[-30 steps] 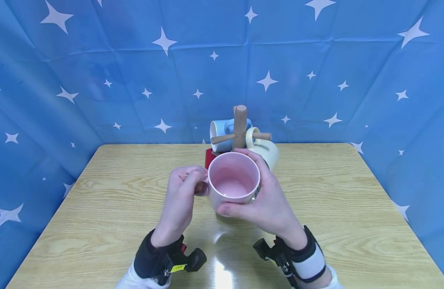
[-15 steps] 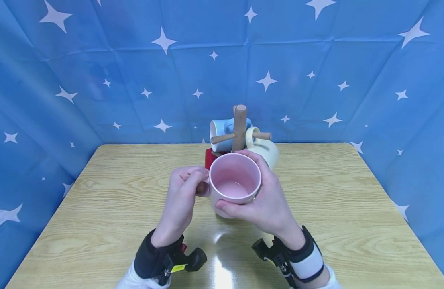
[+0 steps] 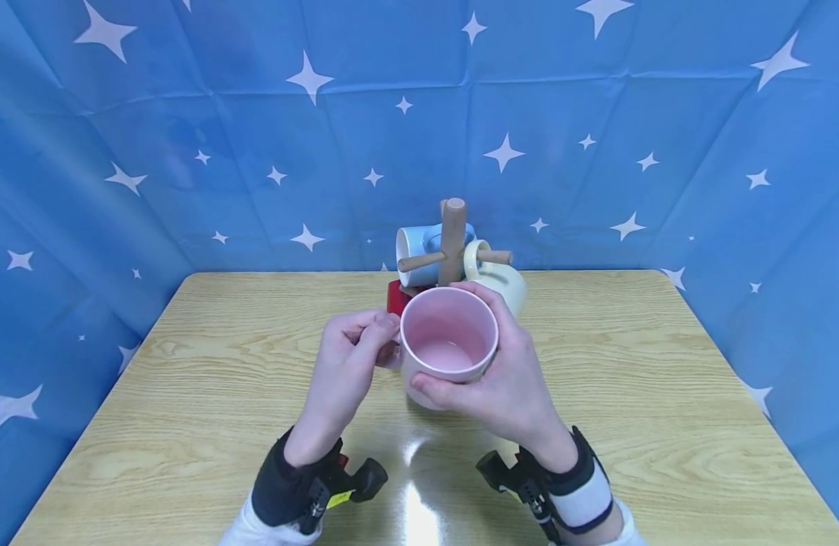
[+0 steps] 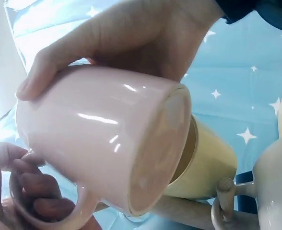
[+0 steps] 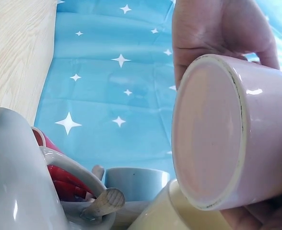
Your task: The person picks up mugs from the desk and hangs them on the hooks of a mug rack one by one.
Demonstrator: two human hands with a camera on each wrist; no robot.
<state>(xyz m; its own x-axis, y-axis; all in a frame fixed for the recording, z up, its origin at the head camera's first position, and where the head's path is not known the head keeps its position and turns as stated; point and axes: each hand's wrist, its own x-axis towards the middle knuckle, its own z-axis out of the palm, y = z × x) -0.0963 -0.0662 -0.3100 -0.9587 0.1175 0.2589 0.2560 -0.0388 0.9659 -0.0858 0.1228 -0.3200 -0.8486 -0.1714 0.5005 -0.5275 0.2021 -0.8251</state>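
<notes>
Both hands hold a pink mug in front of a wooden mug tree, its opening facing up toward the head camera. The left hand grips the handle, with fingers through the loop in the left wrist view. Around the mug's body curls the right hand, thumb on the near side. The mug's bare base shows in the right wrist view. On the tree hang a light blue mug and a cream mug. Behind the pink mug, the tree's lower part is hidden from the head view.
A red mug sits low on the tree's left. A pale grey mug hangs by its handle on a peg in the right wrist view. Beneath is a wood-grain table, with a blue star-patterned curtain behind.
The pink mug has shifted slightly right. The left hand has followed it a little, still on the handle, and its thumb has risen slightly. The mugs on the tree have stayed put.
</notes>
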